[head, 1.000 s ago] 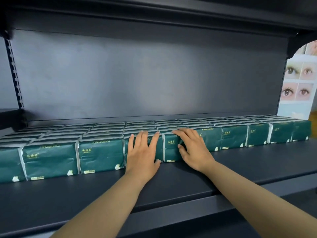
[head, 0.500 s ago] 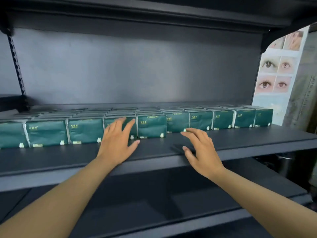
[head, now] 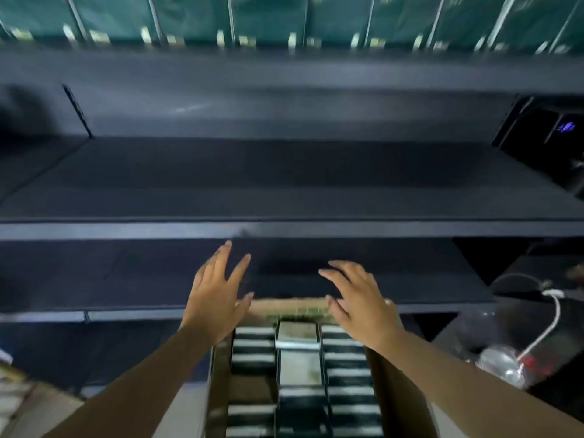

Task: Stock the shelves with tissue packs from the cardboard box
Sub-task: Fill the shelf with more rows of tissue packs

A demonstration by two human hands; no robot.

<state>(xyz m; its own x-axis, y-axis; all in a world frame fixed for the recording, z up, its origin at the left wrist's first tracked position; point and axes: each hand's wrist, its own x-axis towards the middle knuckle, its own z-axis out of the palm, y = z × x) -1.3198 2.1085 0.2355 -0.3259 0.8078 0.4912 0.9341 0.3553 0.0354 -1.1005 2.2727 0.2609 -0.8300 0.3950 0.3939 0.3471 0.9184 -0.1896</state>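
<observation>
My left hand (head: pixel 215 301) and right hand (head: pixel 363 306) hover over the cardboard box (head: pixel 218 384), fingers spread, holding nothing. The blurry tissue packs (head: pixel 347 368) lie just below.

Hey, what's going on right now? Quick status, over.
Left hand and right hand open, holding nothing, above the cardboard box. Tissue packs in the box, not yet gripped. Nothing between hands and packs.

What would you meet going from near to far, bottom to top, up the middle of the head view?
Packs in the cardboard box → hands: left hand, right hand → bare middle shelf → green tissue packs on the top shelf.
</observation>
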